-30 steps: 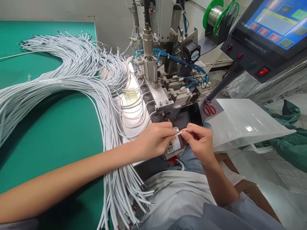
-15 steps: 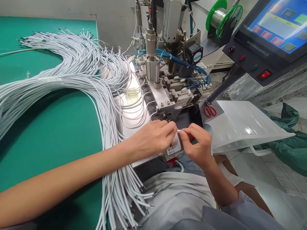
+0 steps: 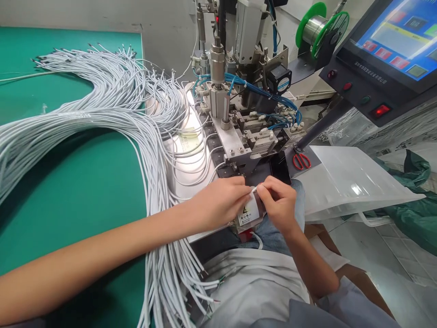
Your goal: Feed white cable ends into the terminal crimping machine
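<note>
A white cable point(image 3: 253, 189) is held between my two hands, just in front of the machine's near edge. My left hand point(image 3: 223, 200) is closed round the cable, its back turned up. With thumb and forefinger my right hand point(image 3: 278, 200) pinches the cable's end; the fingertips hide most of it, and a tiny reddish spot shows there. Below the hands sits a box with a white warning label point(image 3: 249, 212). My left forearm lies across a thick bundle of white cables point(image 3: 155, 182) whose stripped ends hang toward my lap.
A machine with metal cylinders point(image 3: 218, 98) and blue tubes stands ahead. Right of it are red-handled scissors point(image 3: 301, 161), a solder wire spool point(image 3: 314, 29), a touchscreen panel point(image 3: 392, 50) and a translucent plastic sheet point(image 3: 348, 182). The green table point(image 3: 85, 182) extends left.
The bit of cable between my hands now slants up to the right. My right fingertips have closed further over its end, and my left hand has turned slightly. The view has shifted a little.
</note>
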A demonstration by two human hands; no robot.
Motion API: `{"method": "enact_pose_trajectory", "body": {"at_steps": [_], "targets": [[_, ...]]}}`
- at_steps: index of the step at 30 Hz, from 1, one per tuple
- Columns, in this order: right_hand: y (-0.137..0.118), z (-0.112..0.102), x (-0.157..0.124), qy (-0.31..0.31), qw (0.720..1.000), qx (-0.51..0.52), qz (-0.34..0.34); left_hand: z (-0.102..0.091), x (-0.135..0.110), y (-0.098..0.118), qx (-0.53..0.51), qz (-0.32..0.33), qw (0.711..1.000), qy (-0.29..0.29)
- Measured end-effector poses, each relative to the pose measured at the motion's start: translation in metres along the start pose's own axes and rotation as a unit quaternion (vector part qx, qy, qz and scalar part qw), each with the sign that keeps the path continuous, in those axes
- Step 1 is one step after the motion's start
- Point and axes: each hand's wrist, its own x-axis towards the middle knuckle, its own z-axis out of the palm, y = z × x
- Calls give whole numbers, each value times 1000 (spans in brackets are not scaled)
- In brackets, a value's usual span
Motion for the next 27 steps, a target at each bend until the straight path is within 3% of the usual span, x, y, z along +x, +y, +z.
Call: {"method": "enact_pose_trajectory", "body": {"at_steps": [5,9,16,27], "targets": [[23,6,19,-30,993,57,104,-3,4,-14,173,-58,982,-50],[33,15,33,-59,979,111,162,0,7,-20,194,-51,978,-65],[35,19,42,-86,972,125,180,1,6,-21,167,-56,982,-62],[30,14,41,-110,974,106,166,1,5,-22,218,-44,971,-82]]}}
